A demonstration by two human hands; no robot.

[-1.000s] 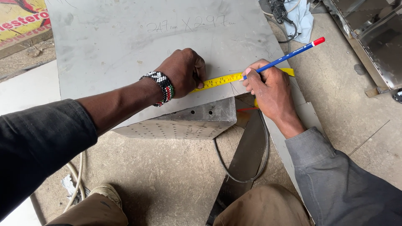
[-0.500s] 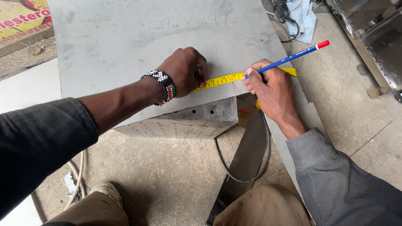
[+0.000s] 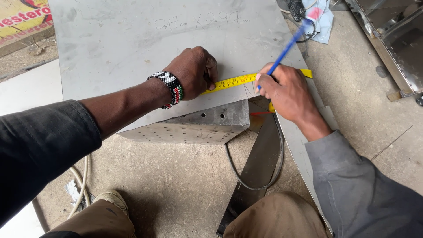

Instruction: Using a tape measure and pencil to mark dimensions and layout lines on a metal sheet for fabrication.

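Blurring now, the blue pencil (image 3: pixel 286 46) has swung more upright than half a second ago, its shaft a smear across the upper right of the frame while its tip stays down by the yellow tape measure (image 3: pixel 238 81). The right hand (image 3: pixel 288 94) is curled into a tight writing grip, fingers pinching the pencil low on its shaft, knuckles resting over the tape. The left hand (image 3: pixel 194 70) has not shifted: it sits bunched at centre frame, fingertips pressing the tape's free end flat, a beaded black, white and red wristband (image 3: pixel 169 88) snug behind it. The tape runs as a thin, glossy yellow strip from centre to right, lying flat across the grey metal sheet (image 3: pixel 123 48), which is dull, smudged and scratched, with faint pencil writing near its top edge. Beneath the sheet's near edge sits a perforated metal box (image 3: pixel 198 125), dotted with small holes in rows. Lower down, rough concrete floor (image 3: pixel 176 185), a dark looping cable (image 3: pixel 255 185) and a dark flat metal strip (image 3: pixel 255 172).
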